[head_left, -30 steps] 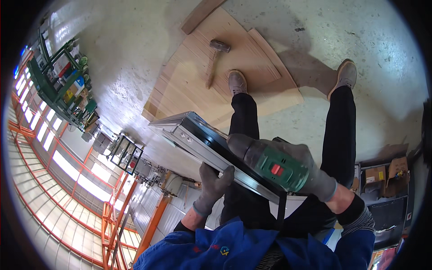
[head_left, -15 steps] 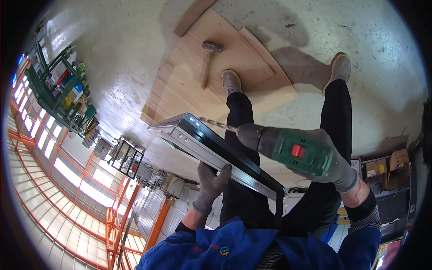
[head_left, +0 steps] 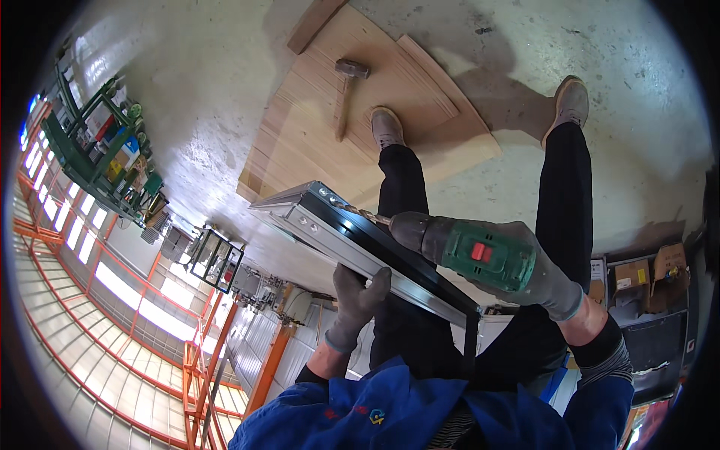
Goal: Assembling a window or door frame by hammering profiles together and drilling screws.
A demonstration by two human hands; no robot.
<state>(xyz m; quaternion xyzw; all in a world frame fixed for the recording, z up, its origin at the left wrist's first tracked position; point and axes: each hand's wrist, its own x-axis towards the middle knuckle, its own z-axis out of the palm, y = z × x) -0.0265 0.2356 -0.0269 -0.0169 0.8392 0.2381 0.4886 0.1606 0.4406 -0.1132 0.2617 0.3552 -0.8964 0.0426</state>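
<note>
In a grey glove, my left hand [head_left: 358, 300] grips the near edge of a metal profile frame [head_left: 352, 251], its thumb on the silver face and the other fingers partly hidden. The frame is silver and black, tilted, with several round holes near its far corner. My right hand [head_left: 544, 274], gloved too, is wrapped round a green and black power drill [head_left: 480, 253] with a red switch. A long twist drill bit [head_left: 361, 213] points left from the chuck, its tip at the frame's black side near the holes; whether it touches, I cannot tell.
A hammer [head_left: 346, 97] lies on wooden boards [head_left: 300, 124] on the floor, close to my left shoe [head_left: 387, 127]. Farther left stands a green cart [head_left: 94, 161] with goods on it. Cardboard boxes [head_left: 631, 277] sit on a dark shelf at the right.
The drill has shifted slightly left, bringing the bit's tip closer in against the frame. My left hand keeps its hold on the frame, which has moved only a little.
</note>
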